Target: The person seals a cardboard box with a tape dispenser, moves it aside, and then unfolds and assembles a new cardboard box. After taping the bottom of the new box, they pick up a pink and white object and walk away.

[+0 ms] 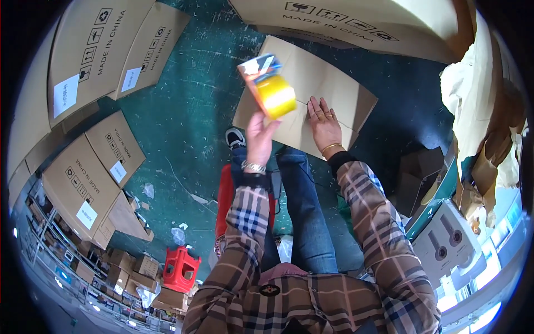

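My left hand [260, 138] is closed round the handle end of a tape dispenser [271, 96], which carries a wide roll of yellow tape and is smeared by motion. The dispenser is raised over the left part of a brown cardboard box [289, 64] in front of my knees. On the right part of that box my right hand [325, 123] lies flat with its fingers stretched out, beside the seam between the flaps. Nothing is held in it. Whether any tape reaches from the roll to the box cannot be made out.
Large cartons [94, 55] stand at the far left, with smaller cartons [83, 183] nearer. Another big carton [356, 28] lies beyond the box. A red plastic stool [181, 269] is at the lower left. Crumpled brown paper [473, 111] and an open carton [417, 175] are at the right.
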The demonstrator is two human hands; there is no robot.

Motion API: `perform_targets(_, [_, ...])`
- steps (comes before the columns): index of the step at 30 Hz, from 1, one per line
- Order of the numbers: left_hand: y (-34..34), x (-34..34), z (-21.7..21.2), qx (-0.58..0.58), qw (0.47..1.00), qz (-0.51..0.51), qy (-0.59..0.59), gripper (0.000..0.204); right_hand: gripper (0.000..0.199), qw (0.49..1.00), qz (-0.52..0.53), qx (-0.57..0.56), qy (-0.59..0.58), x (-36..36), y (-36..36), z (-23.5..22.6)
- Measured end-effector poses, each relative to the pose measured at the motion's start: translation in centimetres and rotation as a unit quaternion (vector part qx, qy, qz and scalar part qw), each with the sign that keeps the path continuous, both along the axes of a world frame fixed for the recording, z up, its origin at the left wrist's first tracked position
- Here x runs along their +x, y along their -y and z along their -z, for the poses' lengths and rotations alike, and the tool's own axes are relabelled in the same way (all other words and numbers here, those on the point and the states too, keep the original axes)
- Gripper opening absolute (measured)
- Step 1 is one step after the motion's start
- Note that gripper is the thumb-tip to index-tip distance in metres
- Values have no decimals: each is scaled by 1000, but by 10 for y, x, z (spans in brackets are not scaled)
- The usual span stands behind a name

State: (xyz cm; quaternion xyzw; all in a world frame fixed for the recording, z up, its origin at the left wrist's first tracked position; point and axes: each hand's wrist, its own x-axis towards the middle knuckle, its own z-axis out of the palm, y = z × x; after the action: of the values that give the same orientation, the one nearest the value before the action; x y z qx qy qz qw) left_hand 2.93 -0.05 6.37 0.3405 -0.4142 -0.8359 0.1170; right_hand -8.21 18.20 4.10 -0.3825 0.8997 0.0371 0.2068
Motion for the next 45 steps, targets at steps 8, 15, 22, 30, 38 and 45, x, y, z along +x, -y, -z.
perform_targets(8, [-41,-43,43,-272,956,97,47,31,45,993,37,-96,52,-14,-5,-20])
perform_targets(15, [-45,-46,48,-307,941,100,99,31,43,899,234,-360,85,-10,24,-98])
perform_targets(22, [-48,-49,55,-538,763,281,222,53,57,991,84,-87,-57,-7,121,-85])
perform_targets(30, [-32,-42,49,-566,701,367,232,57,47,991,120,-50,37,-20,133,-31])
perform_targets(38, [-26,-40,19,-556,622,523,175,61,15,900,342,-253,100,-41,79,-41])
perform_targets(45, [-17,-32,35,-664,568,467,133,66,24,829,373,-406,91,-45,5,-75])
